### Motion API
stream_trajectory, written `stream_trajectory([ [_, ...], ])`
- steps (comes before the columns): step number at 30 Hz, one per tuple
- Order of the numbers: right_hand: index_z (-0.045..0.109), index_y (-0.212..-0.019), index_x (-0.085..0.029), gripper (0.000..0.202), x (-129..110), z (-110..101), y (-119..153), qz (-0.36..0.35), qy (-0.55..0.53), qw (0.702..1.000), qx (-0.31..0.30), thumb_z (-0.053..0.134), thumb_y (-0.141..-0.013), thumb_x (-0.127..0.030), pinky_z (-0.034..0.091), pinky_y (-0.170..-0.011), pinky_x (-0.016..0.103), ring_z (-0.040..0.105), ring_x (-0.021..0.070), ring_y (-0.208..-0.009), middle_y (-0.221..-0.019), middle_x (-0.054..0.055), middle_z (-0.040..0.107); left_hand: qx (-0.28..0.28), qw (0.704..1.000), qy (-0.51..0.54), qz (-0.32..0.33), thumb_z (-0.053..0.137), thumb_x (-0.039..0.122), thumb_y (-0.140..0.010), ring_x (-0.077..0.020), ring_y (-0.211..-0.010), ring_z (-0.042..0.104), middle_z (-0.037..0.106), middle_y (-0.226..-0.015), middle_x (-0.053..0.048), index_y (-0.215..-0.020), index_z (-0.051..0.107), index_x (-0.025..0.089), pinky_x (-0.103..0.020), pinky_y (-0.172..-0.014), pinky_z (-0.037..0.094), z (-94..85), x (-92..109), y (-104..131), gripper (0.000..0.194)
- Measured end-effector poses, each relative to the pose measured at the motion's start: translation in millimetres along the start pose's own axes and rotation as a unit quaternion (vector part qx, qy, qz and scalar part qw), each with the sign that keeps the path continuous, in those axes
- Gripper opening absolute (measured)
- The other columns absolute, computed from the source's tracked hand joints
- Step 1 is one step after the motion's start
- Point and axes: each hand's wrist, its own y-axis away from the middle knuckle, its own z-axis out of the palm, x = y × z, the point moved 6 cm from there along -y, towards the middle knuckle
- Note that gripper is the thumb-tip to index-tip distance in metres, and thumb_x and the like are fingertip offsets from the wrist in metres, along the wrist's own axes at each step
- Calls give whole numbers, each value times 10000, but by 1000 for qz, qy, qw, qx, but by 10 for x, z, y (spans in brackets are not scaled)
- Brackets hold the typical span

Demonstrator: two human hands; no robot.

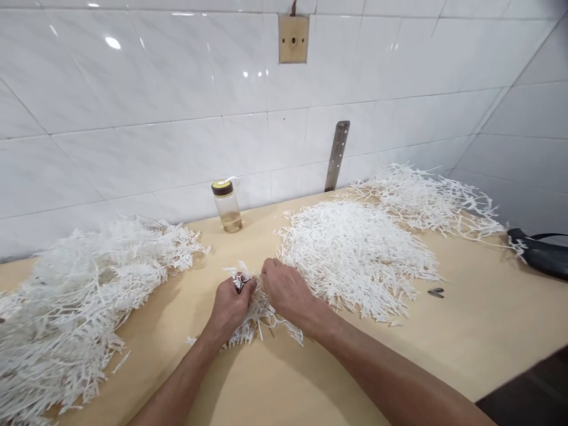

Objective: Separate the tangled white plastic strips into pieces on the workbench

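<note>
A: What is held, and how?
B: The left grip [231, 305] pinches a white tuft [241, 278] between thumb and fingers, presumably to steady it; the right grip [286, 290] curls close beside, but whether it holds anything cannot be told

A: Why does a loose bunch [266, 313] lie just below?
B: Probably for easy reach, on the surface [479, 331] between the left heap [89, 284] and the middle heap [350, 254], which sit apart, perhaps to avoid mixing

A: And farther out?
B: A third heap [435, 198] lies toward the corner, and a bottle [228, 207] stands near the wall [190, 154], likely out of the arms' way
</note>
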Motion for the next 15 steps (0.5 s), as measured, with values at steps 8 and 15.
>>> stream_trajectory([
  [8,565,-842,-182,129,634,-383,-74,151,-44,977,141,461,-912,-150,395,-627,301,575,198,-691,-785,62,631,66,992,103,-29,600,403,-776,-93,-439,372,414,-460,60,-568,484,191,-218,-449,299,-97,-143,-1,318],
  [15,671,-942,-161,207,643,-501,9,126,-167,957,200,502,-883,-265,455,-678,322,609,172,-672,-999,104,679,56,985,161,-39,638,452,-794,-89,-360,417,537,-473,34,-703,636,160,-211,-396,343,-3,-206,-3,306],
])
